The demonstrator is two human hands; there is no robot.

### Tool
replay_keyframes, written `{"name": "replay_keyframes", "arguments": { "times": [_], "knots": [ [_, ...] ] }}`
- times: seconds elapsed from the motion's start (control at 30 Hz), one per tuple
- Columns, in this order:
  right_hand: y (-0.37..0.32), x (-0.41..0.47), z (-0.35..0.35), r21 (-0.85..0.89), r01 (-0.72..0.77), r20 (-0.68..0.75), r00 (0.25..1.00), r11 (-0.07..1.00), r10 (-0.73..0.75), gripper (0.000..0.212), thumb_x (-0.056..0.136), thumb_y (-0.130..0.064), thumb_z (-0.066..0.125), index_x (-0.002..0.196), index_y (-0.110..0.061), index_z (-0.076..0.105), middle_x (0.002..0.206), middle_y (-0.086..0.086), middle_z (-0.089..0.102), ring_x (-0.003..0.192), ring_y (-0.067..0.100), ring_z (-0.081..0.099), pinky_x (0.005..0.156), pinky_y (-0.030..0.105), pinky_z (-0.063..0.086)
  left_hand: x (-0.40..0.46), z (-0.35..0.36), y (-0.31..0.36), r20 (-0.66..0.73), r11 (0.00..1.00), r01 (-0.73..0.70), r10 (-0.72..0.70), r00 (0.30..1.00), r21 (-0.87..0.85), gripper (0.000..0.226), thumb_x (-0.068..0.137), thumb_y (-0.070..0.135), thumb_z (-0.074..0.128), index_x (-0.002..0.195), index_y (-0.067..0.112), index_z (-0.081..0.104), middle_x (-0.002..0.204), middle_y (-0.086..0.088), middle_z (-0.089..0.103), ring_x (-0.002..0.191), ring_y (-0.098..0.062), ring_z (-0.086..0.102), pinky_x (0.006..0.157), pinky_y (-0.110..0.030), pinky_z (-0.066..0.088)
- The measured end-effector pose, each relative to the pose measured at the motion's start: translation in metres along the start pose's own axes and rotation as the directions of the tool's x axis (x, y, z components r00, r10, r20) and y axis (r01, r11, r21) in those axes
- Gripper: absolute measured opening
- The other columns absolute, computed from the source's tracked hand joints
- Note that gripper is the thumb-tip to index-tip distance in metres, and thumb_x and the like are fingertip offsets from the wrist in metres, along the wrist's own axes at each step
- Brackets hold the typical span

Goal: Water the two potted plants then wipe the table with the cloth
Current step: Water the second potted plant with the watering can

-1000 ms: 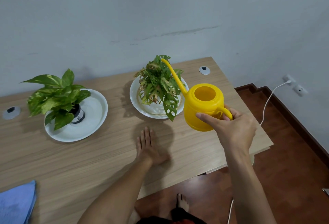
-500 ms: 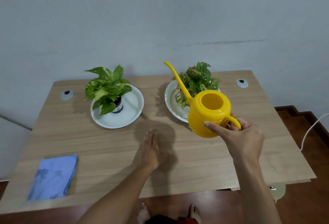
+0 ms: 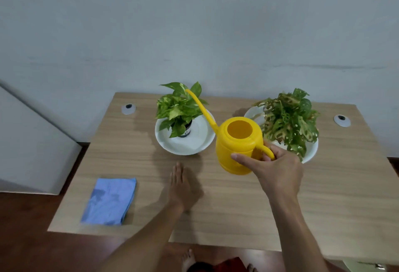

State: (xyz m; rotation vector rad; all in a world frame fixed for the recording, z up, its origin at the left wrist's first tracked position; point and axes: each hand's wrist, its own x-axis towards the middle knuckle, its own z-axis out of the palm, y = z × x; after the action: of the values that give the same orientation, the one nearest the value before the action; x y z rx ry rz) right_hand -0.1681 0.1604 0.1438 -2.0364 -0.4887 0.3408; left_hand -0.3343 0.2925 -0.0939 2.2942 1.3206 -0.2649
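My right hand (image 3: 274, 168) grips the handle of a yellow watering can (image 3: 237, 144), held above the wooden table (image 3: 248, 207). The can's long spout reaches up and left over the left potted plant (image 3: 179, 109), which stands in a white dish (image 3: 194, 142). The right potted plant (image 3: 289, 118), with holed leaves, sits in another white dish (image 3: 311, 153) just behind my right hand. My left hand (image 3: 180, 185) lies flat on the table, fingers together, holding nothing. A folded blue cloth (image 3: 110, 200) lies at the table's front left.
Two round cable grommets (image 3: 129, 108) (image 3: 341, 120) sit at the table's back corners. A grey wall stands right behind the table. A white panel (image 3: 28, 146) stands at the left, and dark red floor surrounds the table.
The watering can has travelled left from the right plant, so its spout is over the left plant. The view has swung left. My left hand stays flat on the table.
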Motion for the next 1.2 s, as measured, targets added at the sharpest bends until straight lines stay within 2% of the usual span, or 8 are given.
{"name": "replay_keyframes", "arguments": {
  "times": [0.17,0.37,0.5,0.63,0.73,0.83,1.0,1.2],
  "knots": [
    [-0.012,-0.013,0.018,-0.034,0.033,-0.013,0.999,0.999,-0.033,0.058,0.038,-0.059,0.089,0.074,-0.017,0.072,0.062,0.002,0.071,0.07,0.021,0.07,0.066,0.046,0.057,0.002,0.002,-0.024,0.073,0.991,-0.126,0.122,0.99,0.044,0.128,0.061,0.091,0.022,0.159,0.017,-0.013,0.153,-0.017,-0.039,0.146,-0.031,-0.033,0.122,-0.044,-0.014],
    [-0.021,-0.025,0.032,-0.035,0.015,-0.037,0.999,0.999,-0.016,0.039,0.041,-0.054,0.091,0.064,-0.041,0.062,0.065,-0.008,0.07,0.07,0.0,0.066,0.069,0.038,0.058,-0.002,-0.002,-0.027,0.131,0.986,-0.149,0.139,0.982,0.074,0.124,0.056,0.093,0.013,0.149,0.024,-0.03,0.153,-0.022,-0.042,0.137,-0.03,-0.045,0.122,-0.046,-0.019],
    [-0.026,-0.032,0.035,-0.048,0.007,-0.065,0.998,0.999,-0.01,0.04,0.043,-0.053,0.091,0.071,-0.038,0.067,0.066,-0.007,0.07,0.069,-0.003,0.064,0.067,0.035,0.056,-0.004,-0.009,-0.029,0.177,0.98,-0.184,0.169,0.97,0.07,0.141,0.052,0.099,0.03,0.155,0.021,-0.027,0.147,-0.021,-0.049,0.127,-0.03,-0.056,0.118,-0.046,-0.023],
    [-0.027,-0.033,0.038,-0.066,-0.012,-0.088,0.996,0.998,0.006,0.044,0.042,-0.055,0.09,0.069,-0.028,0.07,0.067,-0.003,0.071,0.071,0.009,0.068,0.067,0.039,0.057,-0.006,-0.009,-0.03,0.202,0.977,-0.196,0.175,0.964,0.088,0.145,0.062,0.093,0.057,0.151,0.021,-0.032,0.145,-0.021,-0.052,0.126,-0.03,-0.057,0.113,-0.044,-0.029],
    [-0.032,-0.034,0.038,-0.073,-0.016,-0.095,0.995,0.997,0.009,0.048,0.044,-0.051,0.092,0.073,-0.019,0.072,0.061,-0.008,0.066,0.068,0.004,0.065,0.067,0.038,0.056,-0.005,-0.01,-0.031,0.219,0.979,-0.186,0.163,0.962,0.089,0.146,0.06,0.094,0.057,0.155,0.021,-0.028,0.147,-0.022,-0.051,0.13,-0.032,-0.055,0.113,-0.045,-0.029],
    [-0.036,-0.035,0.038,-0.073,-0.014,-0.102,0.995,0.997,0.007,0.052,0.045,-0.048,0.093,0.078,-0.013,0.073,0.063,0.001,0.068,0.074,0.018,0.069,0.068,0.041,0.057,-0.006,-0.011,-0.031,0.227,0.98,-0.179,0.155,0.961,0.087,0.145,0.061,0.093,0.058,0.156,0.022,-0.026,0.147,-0.021,-0.051,0.136,-0.035,-0.05,0.115,-0.046,-0.027],
    [-0.04,-0.036,0.037,-0.067,-0.003,-0.097,0.995,0.998,-0.003,0.051,0.046,-0.048,0.092,0.077,-0.012,0.073,0.068,0.009,0.071,0.074,0.027,0.068,0.066,0.04,0.054,-0.007,-0.013,-0.029,0.228,0.98,-0.167,0.138,0.964,0.111,0.145,0.061,0.093,0.058,0.156,0.023,-0.026,0.149,-0.022,-0.05,0.137,-0.035,-0.049,0.11,-0.042,-0.033],
    [-0.043,-0.035,0.036,-0.064,-0.015,-0.098,0.995,0.998,0.009,0.044,0.047,-0.045,0.093,0.074,-0.017,0.072,0.06,-0.001,0.063,0.069,0.02,0.066,0.064,0.033,0.05,-0.007,-0.015,-0.028,0.246,0.981,-0.164,0.134,0.96,0.107,0.145,0.061,0.094,0.057,0.155,0.025,-0.028,0.145,-0.018,-0.055,0.127,-0.029,-0.058,0.103,-0.039,-0.038]
  ]
}}
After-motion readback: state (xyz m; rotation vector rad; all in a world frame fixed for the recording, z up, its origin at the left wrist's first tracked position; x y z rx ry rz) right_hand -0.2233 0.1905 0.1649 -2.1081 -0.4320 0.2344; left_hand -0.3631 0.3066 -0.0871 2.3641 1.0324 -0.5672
